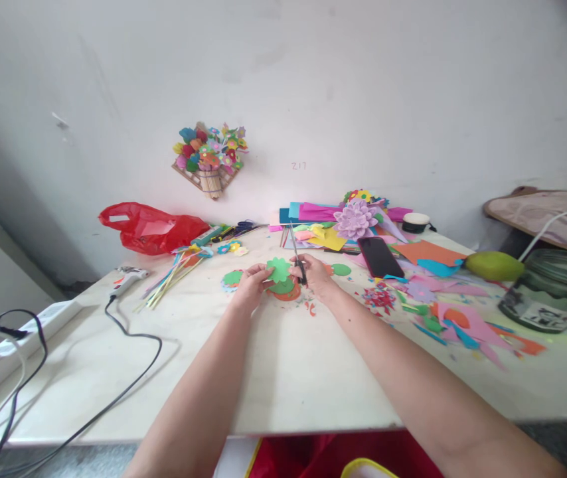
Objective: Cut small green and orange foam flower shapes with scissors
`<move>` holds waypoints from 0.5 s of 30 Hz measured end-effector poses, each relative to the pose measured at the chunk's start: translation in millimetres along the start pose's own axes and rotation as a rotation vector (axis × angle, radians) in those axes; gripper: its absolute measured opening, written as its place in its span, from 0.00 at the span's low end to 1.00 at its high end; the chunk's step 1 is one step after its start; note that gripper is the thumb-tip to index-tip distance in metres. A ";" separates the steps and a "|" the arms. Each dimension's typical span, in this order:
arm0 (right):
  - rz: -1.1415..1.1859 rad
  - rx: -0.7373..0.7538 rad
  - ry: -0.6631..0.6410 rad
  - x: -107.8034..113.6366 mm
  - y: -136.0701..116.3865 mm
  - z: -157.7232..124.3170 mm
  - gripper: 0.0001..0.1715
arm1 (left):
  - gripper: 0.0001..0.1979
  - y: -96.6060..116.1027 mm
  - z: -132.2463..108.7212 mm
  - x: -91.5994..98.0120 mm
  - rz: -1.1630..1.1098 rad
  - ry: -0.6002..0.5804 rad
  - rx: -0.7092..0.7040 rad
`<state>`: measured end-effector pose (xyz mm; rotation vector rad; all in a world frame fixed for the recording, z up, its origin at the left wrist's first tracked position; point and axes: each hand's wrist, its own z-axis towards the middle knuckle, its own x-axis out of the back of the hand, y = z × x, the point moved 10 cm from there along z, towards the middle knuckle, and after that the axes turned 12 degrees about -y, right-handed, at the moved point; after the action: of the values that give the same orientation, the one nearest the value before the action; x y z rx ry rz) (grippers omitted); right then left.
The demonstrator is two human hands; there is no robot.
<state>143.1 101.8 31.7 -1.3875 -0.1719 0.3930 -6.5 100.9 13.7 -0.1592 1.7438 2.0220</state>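
Observation:
In my left hand [252, 285] is a green flower-shaped cutout [278, 269] with a scalloped edge, pinched at its left side. My right hand [316, 276] is closed around the dark handles of a pair of scissors [295, 244], whose blades point up and away beside the cutout. The right fingertips come close to the cutout's right edge; whether they touch it I cannot tell. Beneath my hands lie a green disc [282, 287] and an orange disc [289, 294], partly covered. Another green disc [340, 269] rests to the right, and small orange scraps are scattered nearby.
A glue gun [128, 281] with a trailing black cord lies left, near a power strip [39, 335]. Behind are a red plastic bag [151, 228] and thin sticks [176, 282]. On the right are a phone [380, 257], coloured scraps [463, 325] and a glass jar [552, 299].

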 end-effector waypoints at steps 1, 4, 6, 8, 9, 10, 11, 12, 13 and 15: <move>0.008 0.007 0.024 3.3 -1.0 -0.3 0.22 | 0.16 -0.3 0.3 -0.6 0.008 -0.011 0.003; 0.032 0.023 0.094 13.0 -1.8 -0.1 0.22 | 0.16 -1.9 0.7 -1.7 0.037 -0.031 0.017; 0.035 0.031 0.121 16.9 -1.8 0.6 0.22 | 0.16 -3.2 0.5 -2.2 0.050 -0.035 0.029; 0.030 0.036 0.126 17.8 -2.4 0.9 0.22 | 0.16 -4.1 0.2 -3.1 0.062 -0.041 0.038; 0.029 0.035 0.119 16.9 -2.8 0.8 0.22 | 0.16 -4.5 0.1 -3.8 0.071 -0.047 0.041; 0.032 0.032 0.107 15.2 -3.3 0.5 0.22 | 0.16 -4.8 0.1 -4.8 0.081 -0.056 0.044; 0.039 0.030 0.092 13.0 -4.1 0.0 0.22 | 0.15 -5.1 0.2 -5.9 0.090 -0.066 0.046; 0.046 0.029 0.076 10.4 -5.1 -0.5 0.23 | 0.15 -5.3 0.2 -7.0 0.098 -0.075 0.047; 0.053 0.030 0.059 7.7 -6.2 -1.0 0.23 | 0.15 -5.3 0.3 -7.6 0.103 -0.080 0.046; 0.058 0.038 0.031 3.0 -8.2 -1.6 0.22 | 0.14 -4.9 0.3 -7.6 0.111 -0.075 0.041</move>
<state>147.9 100.4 39.1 -1.3624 -0.0979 0.4207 2.3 99.6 12.2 0.0269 1.7814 2.0399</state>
